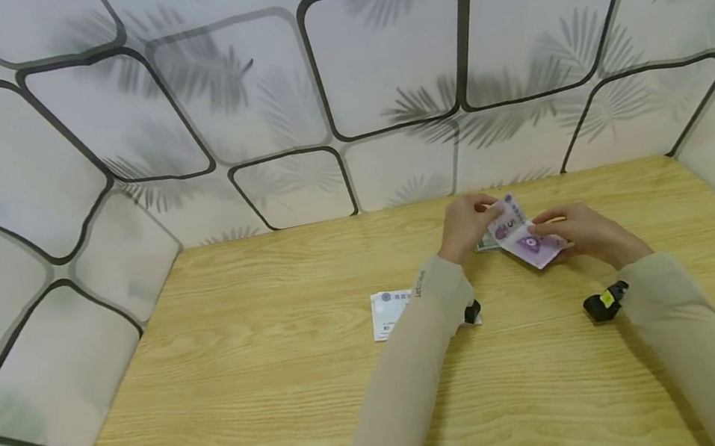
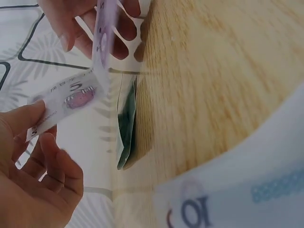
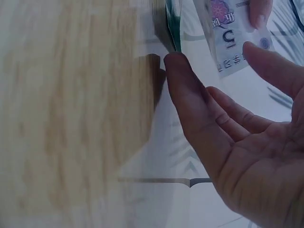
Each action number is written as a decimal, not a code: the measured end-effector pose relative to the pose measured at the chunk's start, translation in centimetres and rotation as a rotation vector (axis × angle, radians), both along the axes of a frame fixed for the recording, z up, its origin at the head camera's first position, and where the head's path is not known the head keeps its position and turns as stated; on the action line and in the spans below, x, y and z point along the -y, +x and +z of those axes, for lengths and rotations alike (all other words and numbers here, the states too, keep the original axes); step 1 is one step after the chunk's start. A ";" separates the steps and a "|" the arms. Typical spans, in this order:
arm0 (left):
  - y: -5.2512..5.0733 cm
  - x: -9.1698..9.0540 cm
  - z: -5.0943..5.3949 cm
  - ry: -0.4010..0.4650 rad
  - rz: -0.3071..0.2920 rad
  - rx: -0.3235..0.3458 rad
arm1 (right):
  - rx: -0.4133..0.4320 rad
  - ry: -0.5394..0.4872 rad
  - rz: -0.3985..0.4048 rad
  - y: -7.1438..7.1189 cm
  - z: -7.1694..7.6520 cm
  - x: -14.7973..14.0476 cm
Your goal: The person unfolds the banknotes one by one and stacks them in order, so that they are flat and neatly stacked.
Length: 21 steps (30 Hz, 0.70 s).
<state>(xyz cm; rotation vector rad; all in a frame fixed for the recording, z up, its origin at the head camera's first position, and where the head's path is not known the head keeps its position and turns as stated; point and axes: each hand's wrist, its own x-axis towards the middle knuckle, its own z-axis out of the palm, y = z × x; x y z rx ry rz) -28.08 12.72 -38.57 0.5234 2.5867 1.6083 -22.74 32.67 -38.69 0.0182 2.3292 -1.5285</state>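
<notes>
The purple banknote [image 1: 523,233] is held up over the right part of the worktop [image 1: 254,417], creased across its middle so that its two halves stand at an angle. A large "5" reads clearly on the half nearer the left hand [image 1: 465,224]; the small characters printed beside it are too slight to make out. That hand pinches this half at its end between thumb and fingers. The right hand [image 1: 582,229] is at the other half, its fingers loosely extended and thumb apart from them; whether it bears any of the note's weight I cannot tell.

Just below the purple banknote, and partly hidden by it, a folded green note [image 1: 487,243] lies on the worktop with its edges raised.

Well to the left of the purple banknote and nearer the person are pale blue-white notes [image 1: 389,318]; the left wrist view shows "10" on one. The left sleeve [image 1: 408,352] crosses over them and covers their middle. Its cuff carries dark lettering starting "Le", the rest unclear.

To the right of the purple banknote and nearer the person, a black device [image 1: 602,305] with a yellow label sits at the right cuff. Beyond the purple banknote rises a pale backdrop [image 1: 389,53] with dark rounded outlines and grey leaves.
</notes>
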 end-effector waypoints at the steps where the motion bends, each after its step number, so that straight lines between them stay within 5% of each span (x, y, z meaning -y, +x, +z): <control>1: 0.0 0.1 0.0 -0.010 -0.001 -0.012 | -0.002 0.015 0.001 0.0 0.0 0.0; 7: -0.2 0.7 -0.2 0.023 0.010 -0.008 | 0.015 -0.015 -0.026 -0.1 -0.1 -0.2; 14: 0.0 1.4 0.0 0.227 0.031 0.159 | -0.023 -0.073 -0.085 0.0 0.0 -0.5; 21: -0.1 2.2 -0.6 0.306 -0.008 0.228 | -0.046 -0.152 -0.140 0.1 0.0 -1.0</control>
